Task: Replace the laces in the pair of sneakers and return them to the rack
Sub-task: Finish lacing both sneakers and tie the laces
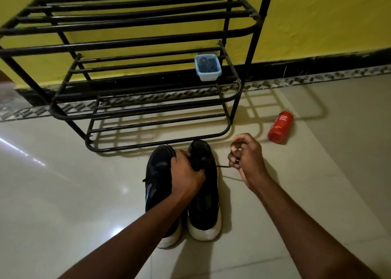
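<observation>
Left hand (pixel 186 173) grips sneaker (pixel 206 211) before rack (pixel 135 44) holding tub (pixel 208 75); bottle (pixel 280 128) lies right.

Rack (pixel 127 146) blocks fwd; floor (pixel 63 183) free L, bottle (pixel 280 128) off R.

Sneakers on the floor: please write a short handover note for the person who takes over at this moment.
Left hand: grips the right sneaker at its lacing area.
Right hand: pinches a dark lace that runs from that sneaker.
Things: the left sneaker stands beside the right one on the floor, before the rack. A small tub with dark contents sits on a rack shelf.
Done: cannot tell whether this lace is going out or in.
Left: finish lacing both sneakers, then put the pair on the rack.
</observation>
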The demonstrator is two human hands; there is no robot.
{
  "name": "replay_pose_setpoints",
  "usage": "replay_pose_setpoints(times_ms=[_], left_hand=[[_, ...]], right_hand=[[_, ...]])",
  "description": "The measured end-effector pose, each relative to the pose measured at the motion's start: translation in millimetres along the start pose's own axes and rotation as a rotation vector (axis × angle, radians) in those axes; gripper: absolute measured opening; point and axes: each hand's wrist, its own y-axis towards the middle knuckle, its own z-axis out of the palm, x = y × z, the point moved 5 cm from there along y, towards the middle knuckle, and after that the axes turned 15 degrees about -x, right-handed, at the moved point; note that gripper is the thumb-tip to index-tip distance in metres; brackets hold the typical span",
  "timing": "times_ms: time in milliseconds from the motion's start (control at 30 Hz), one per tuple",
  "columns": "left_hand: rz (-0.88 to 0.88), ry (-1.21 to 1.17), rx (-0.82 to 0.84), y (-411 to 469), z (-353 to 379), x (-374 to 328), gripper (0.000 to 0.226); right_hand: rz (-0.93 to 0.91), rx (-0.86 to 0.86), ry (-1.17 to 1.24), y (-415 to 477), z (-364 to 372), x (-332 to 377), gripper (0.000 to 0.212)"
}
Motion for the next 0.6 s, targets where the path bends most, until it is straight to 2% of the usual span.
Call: replay_pose_setpoints(times_ms=[67,100,133,167,200,233,267,333,367,400,433,467,500,533,567,600], left_hand=[[-0.007,0.009,-0.005,0,-3,-4,0.067],[-0.003,0.017,-0.005,-1,-4,-5,0.069],[0.003,0.026,0.000,-1,-4,-7,0.071],[0.006,0.037,0.007,-1,-3,-7,0.072],[0.008,0.044,0.016,-2,-3,-7,0.073],[0.011,0.048,0.026,-3,-3,-7,0.072],[0.011,0.050,0.031,-3,-3,-6,0.070],[0.022,0.071,0.036,-3,-3,-6,0.065],[0.033,0.085,0.040,-3,-3,-5,0.063],[0.043,0.091,0.044,-3,-3,-5,0.062],[0.048,0.093,0.047,-3,-3,-5,0.061],[0.055,0.097,0.049,-3,-3,-5,0.061],[0.060,0.104,0.048,-3,-4,-5,0.061],[0.069,0.114,0.046,-3,-4,-6,0.060],[0.078,0.127,0.045,-3,-4,-6,0.059],[0.090,0.136,0.044,-3,-3,-5,0.058]], right_hand=[[-0.425,0.249,-0.686,-1,-1,-2,0.019],[-0.565,0.379,-0.951,-2,-2,-9,0.007],[-0.639,0.468,-1.095,1,-6,-17,0.004],[-0.694,0.489,-1.106,2,-8,-19,0.003],[-0.722,0.441,-1.010,0,-8,-14,0.006],[-0.704,0.325,-0.858,-3,-7,-5,0.015],[-0.608,0.184,-0.634,-5,-6,6,0.024],[-0.195,0.015,-0.098,-7,-5,14,0.032],[-0.011,-0.010,0.062,-10,1,11,0.030],[0.061,-0.004,0.066,-14,3,9,0.027],[-0.029,0.021,-0.113,-14,3,12,0.024],[-0.208,0.108,-0.385,-11,2,13,0.021],[-0.427,0.229,-0.730,-12,1,11,0.016],[-0.551,0.352,-1.011,-11,-1,4,0.009],[-0.593,0.451,-1.196,-11,-7,-4,0.009],[-0.558,0.505,-1.234,-12,-10,-4,0.007]])
